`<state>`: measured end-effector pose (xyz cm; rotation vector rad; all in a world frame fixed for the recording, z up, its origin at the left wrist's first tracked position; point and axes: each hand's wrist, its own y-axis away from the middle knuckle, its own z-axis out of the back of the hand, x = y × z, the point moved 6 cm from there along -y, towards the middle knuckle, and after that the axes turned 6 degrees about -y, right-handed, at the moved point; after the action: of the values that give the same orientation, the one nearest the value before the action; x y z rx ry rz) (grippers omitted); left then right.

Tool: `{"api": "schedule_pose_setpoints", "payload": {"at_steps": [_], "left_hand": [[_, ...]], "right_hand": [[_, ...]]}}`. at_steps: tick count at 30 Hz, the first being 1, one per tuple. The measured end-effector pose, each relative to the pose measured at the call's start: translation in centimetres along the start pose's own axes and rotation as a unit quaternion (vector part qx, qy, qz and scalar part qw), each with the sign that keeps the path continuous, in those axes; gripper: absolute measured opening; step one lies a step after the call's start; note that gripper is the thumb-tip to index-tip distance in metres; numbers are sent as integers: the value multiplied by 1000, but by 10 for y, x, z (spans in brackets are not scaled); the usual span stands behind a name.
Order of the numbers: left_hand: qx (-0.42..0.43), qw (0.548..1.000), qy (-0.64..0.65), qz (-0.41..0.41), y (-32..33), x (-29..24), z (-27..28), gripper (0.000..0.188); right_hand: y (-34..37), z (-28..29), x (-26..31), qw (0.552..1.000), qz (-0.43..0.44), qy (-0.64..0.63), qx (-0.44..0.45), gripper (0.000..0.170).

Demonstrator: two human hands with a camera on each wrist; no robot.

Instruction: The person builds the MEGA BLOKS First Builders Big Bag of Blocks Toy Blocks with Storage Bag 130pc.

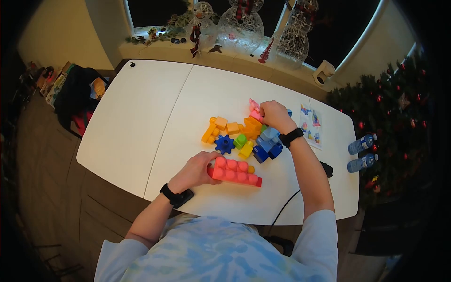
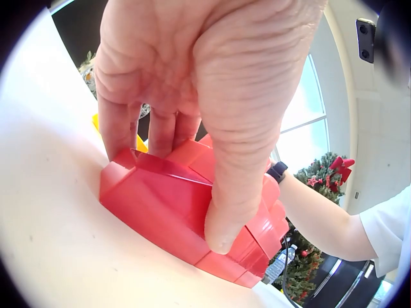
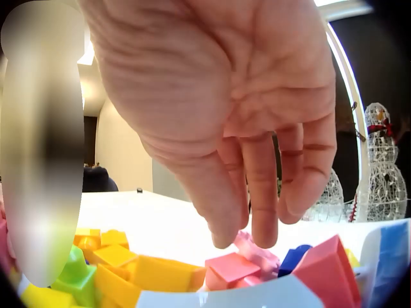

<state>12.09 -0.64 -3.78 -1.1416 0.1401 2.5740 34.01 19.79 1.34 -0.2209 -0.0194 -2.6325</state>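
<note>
My left hand grips a long pink-red block assembly low over the near part of the table. In the left wrist view, the thumb of that hand presses one side of the red blocks and the fingers reach round the far side. At the back of the block pile, my right hand is over pink pieces. The right wrist view has this hand with thumb and fingers pointing down, spread a little, tips at a pink knobbed piece; whether they touch it is unclear.
Orange blocks, a dark blue gear, a green block and blue blocks lie between the hands. Printed sheets and two water bottles are at the right; a black cable crosses the near edge.
</note>
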Motion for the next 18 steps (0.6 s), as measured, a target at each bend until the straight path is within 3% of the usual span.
{"api": "schedule_pose_setpoints", "payload": {"at_steps": [6, 18], "left_hand": [[-12, 1000, 10, -20, 0, -4, 3, 65], [-18, 1000, 6, -25, 1, -4, 3, 66]], "right_hand": [[-12, -29, -6, 999, 15, 25, -27, 19], [-8, -20, 6, 999, -6, 29, -46, 13]]}}
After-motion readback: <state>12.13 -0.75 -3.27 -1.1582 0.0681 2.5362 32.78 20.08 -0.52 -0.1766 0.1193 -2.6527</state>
